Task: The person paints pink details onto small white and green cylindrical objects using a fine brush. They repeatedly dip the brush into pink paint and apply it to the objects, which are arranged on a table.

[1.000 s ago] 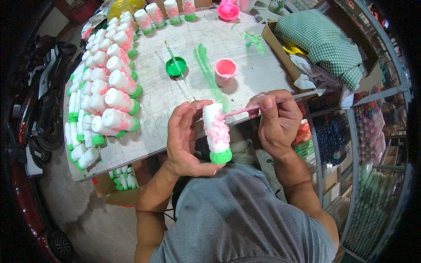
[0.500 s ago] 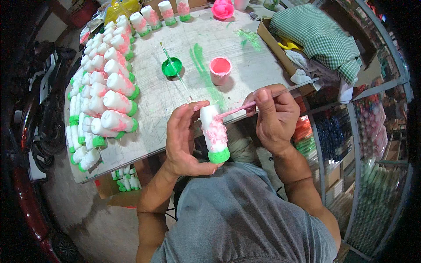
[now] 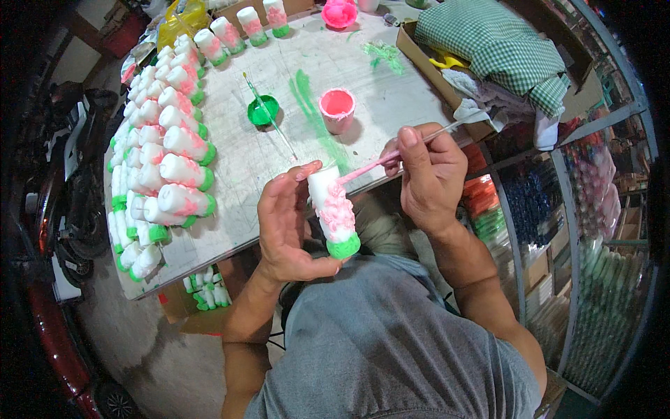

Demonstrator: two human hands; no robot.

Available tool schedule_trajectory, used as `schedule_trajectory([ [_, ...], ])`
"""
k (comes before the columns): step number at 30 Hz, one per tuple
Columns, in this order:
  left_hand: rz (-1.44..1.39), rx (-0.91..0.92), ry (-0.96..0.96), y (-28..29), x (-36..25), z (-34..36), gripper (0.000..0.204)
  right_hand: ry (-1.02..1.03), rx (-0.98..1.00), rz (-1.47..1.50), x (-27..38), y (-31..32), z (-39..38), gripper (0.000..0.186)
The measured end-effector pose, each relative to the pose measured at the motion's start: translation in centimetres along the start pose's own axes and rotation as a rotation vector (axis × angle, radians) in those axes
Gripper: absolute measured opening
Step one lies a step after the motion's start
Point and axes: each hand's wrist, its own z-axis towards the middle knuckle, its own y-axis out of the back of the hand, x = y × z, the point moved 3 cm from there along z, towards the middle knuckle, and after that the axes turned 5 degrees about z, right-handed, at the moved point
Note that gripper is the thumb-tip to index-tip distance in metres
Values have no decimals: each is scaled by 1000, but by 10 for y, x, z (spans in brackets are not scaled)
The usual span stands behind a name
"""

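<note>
My left hand (image 3: pixel 286 223) is wrapped around a small white figurine (image 3: pixel 333 209), fingers curled behind it and thumb under its base. It is a stubby cylinder, white at the top, with bumpy pink paint across its middle and a bright green base. Its long axis runs tilted: the white top points up and away toward the surface (image 3: pixel 377 105), the green base down toward my chest. I hold it in the air just off the near edge of the surface. My right hand (image 3: pixel 429 174) is closed on a thin paintbrush (image 3: pixel 391 157), pinched between thumb and fingers, its pink tip touching the figurine's upper part. A pink paint cup (image 3: pixel 337 110) and a green paint cup (image 3: pixel 264 110) stand beyond, near rows of finished figurines (image 3: pixel 167 146).
</note>
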Motion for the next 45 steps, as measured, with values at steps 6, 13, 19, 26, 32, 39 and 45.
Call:
schedule_trajectory([
  [6,0,-17,-27,-4,0,1,133,-13,-22,-35,1,2,-9,21],
  [13,-9,-4,-39,-6,0,3,132,-46,-22,13,6,5,-14,18],
  [19,13,-5,-41,-5,1,3,132,109,-7,-70,8,8,-16,14],
  [26,-48,-29,6,-4,-1,2,133,407,45,-152,9,7,-23,9],
  [32,25,-25,-15,-1,-4,2,131,742,545,-580,44,-7,-30,11],
  [39,145,-32,-33,-4,-14,5,122,564,216,-152,21,1,-34,6],
  [45,226,-22,-96,-3,-21,8,120,543,121,-191,14,10,-32,11],
])
